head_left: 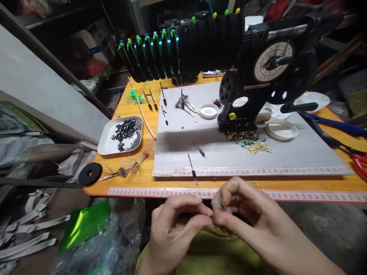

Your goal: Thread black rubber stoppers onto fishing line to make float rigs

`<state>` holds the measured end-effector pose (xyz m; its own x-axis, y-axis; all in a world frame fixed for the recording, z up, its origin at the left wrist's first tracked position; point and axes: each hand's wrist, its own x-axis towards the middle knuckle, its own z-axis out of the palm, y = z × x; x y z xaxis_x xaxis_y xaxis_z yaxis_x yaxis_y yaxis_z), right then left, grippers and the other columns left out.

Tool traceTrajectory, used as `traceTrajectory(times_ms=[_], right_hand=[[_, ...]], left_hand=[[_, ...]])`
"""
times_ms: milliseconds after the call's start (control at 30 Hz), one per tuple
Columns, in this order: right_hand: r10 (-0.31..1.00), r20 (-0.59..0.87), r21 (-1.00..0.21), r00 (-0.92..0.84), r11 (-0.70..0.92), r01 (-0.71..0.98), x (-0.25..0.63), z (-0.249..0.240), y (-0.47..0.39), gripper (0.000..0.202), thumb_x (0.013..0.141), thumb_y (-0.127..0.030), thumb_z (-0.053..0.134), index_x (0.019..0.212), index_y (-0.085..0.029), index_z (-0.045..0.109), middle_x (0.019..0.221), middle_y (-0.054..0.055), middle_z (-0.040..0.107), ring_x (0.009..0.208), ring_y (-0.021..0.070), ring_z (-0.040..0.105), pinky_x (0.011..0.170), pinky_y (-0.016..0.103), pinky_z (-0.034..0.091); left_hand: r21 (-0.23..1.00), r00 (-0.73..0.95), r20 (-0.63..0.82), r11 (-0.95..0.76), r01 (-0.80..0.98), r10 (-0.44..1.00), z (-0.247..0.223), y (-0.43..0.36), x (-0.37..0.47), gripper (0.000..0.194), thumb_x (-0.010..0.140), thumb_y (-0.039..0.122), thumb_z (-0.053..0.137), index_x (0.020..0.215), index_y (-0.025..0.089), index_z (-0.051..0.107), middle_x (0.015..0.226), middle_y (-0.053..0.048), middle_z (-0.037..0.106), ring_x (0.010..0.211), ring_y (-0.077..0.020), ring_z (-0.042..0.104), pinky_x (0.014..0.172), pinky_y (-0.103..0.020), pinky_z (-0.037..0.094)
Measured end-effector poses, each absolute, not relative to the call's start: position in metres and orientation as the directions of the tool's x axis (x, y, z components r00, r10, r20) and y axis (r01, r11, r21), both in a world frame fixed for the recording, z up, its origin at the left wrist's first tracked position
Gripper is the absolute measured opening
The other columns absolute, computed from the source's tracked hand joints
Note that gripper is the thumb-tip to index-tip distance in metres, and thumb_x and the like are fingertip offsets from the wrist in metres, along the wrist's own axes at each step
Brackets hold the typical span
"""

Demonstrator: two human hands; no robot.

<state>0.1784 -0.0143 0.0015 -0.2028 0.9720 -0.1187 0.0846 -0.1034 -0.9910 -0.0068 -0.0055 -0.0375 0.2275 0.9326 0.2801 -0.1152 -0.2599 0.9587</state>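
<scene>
has green cloth (223,254) over the lap. holds both hands up above it, tips together, just in front of the table edge. pinches a tiny pale bit (210,215) with the thumb and pointing finger of the left hand (179,217); cannot tell what to call so small a bit. bends the fingers of the right hand (246,210) about halfway, with a small tan scrap (217,201) at the tips; cannot tell whether gripped there or wrapped on a finger. faces a yellow table (143,182), with a number tape (172,192) along the near edge. next, has a thin stick (194,175) poking over the front of a white board (174,162). to the left, has a black ring (91,172) on the corner, then a white tray (106,144) of shiny black bits (126,130). far to the right, has red handles (360,166). on the board, has a gold pile (258,148), then a heap of coloured beads (242,137) by the foot of a black machine (239,116). higher up, has a round white dial (265,57) and a long black roll (212,44) with bright pins on top. beyond, has dark shelves (57,13) on the left
</scene>
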Motion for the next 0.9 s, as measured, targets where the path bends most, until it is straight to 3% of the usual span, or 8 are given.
traceTrajectory(times_ms=[233, 333, 433, 500, 567, 633, 767, 900], right_hand=[[0.96, -0.147, -0.984, -0.239, -0.117, 0.136, 0.18, 0.003, -0.009, 0.012, 0.092, -0.023, 0.062, 0.085, -0.022, 0.052, 0.078, -0.003, 0.056, 0.068, 0.0098, 0.059, 0.059, 0.019, 0.05], [0.951, -0.177, -0.98, -0.253, -0.148, 0.13, 0.181, 0.0, -0.007, 0.016, 0.092, -0.025, 0.063, 0.083, -0.022, 0.05, 0.075, -0.004, 0.056, 0.065, 0.0085, 0.058, 0.056, 0.017, 0.047], [0.931, -0.218, -0.976, -0.294, -0.198, 0.095, 0.183, -0.002, -0.002, 0.018, 0.092, -0.024, 0.062, 0.083, -0.022, 0.047, 0.072, -0.005, 0.058, 0.06, 0.0078, 0.057, 0.052, 0.017, 0.044], [0.921, -0.222, -0.975, -0.32, -0.21, 0.072, 0.185, -0.003, 0.0, 0.017, 0.092, -0.025, 0.063, 0.085, -0.023, 0.048, 0.071, -0.005, 0.059, 0.06, 0.0084, 0.057, 0.052, 0.018, 0.045], [0.927, -0.202, -0.979, -0.317, -0.187, 0.078, 0.186, -0.003, 0.0, 0.013, 0.093, -0.028, 0.062, 0.088, -0.023, 0.051, 0.074, -0.003, 0.062, 0.064, 0.0099, 0.06, 0.055, 0.019, 0.049], [0.95, -0.147, -0.983, -0.274, -0.111, 0.144, 0.186, -0.001, -0.003, 0.007, 0.097, -0.03, 0.056, 0.095, -0.023, 0.054, 0.083, 0.0, 0.065, 0.072, 0.0117, 0.065, 0.062, 0.022, 0.054], [0.982, 0.068, -0.931, -0.175, 0.125, 0.342, 0.185, 0.0, -0.013, 0.014, 0.099, -0.017, 0.047, 0.109, -0.026, 0.053, 0.095, 0.001, 0.067, 0.086, 0.0127, 0.069, 0.075, 0.023, 0.058], [0.952, 0.273, -0.82, -0.138, 0.305, 0.485, 0.181, -0.002, -0.018, 0.026, 0.091, -0.007, 0.055, 0.11, -0.024, 0.052, 0.095, 0.002, 0.068, 0.083, 0.0128, 0.07, 0.072, 0.021, 0.059]], left_hand=[[0.87, 0.386, 0.439, -0.491, 0.042, 0.811, -0.029, 0.007, -0.018, 0.047, 0.08, 0.006, 0.076, 0.12, 0.024, 0.059, 0.093, -0.002, 0.078, 0.08, -0.0136, 0.075, 0.078, -0.021, 0.06], [0.777, 0.537, 0.493, -0.624, 0.081, 0.684, -0.015, 0.019, -0.022, 0.05, 0.086, 0.007, 0.069, 0.13, 0.021, 0.053, 0.097, -0.008, 0.077, 0.083, -0.0171, 0.074, 0.077, -0.025, 0.06], [0.568, 0.719, 0.521, -0.816, 0.109, 0.459, 0.001, 0.031, -0.021, 0.043, 0.09, 0.004, 0.061, 0.131, 0.012, 0.053, 0.094, -0.014, 0.077, 0.084, -0.0225, 0.073, 0.076, -0.032, 0.059], [0.371, 0.782, 0.526, -0.918, 0.141, 0.333, 0.006, 0.037, -0.018, 0.029, 0.087, 0.005, 0.063, 0.115, 0.012, 0.062, 0.079, -0.01, 0.076, 0.069, -0.0218, 0.07, 0.065, -0.032, 0.055], [0.259, 0.781, 0.546, -0.948, 0.186, 0.302, 0.003, 0.04, -0.014, 0.019, 0.084, 0.004, 0.064, 0.098, 0.017, 0.067, 0.064, -0.003, 0.07, 0.054, -0.0175, 0.061, 0.054, -0.029, 0.046], [0.331, 0.709, 0.596, -0.92, 0.212, 0.378, -0.007, 0.039, -0.011, 0.018, 0.083, 0.002, 0.06, 0.088, 0.019, 0.065, 0.059, 0.0, 0.063, 0.052, -0.0151, 0.054, 0.051, -0.028, 0.041], [0.644, 0.456, 0.648, -0.759, 0.099, 0.61, -0.031, 0.034, -0.008, 0.025, 0.081, -0.004, 0.053, 0.086, 0.021, 0.054, 0.069, 0.0, 0.059, 0.06, -0.0137, 0.052, 0.059, -0.029, 0.044], [0.708, 0.27, 0.681, -0.706, -0.007, 0.68, -0.042, 0.03, 0.0, 0.037, 0.082, -0.008, 0.054, 0.101, 0.024, 0.051, 0.072, 0.004, 0.057, 0.06, -0.011, 0.053, 0.061, -0.028, 0.047]])
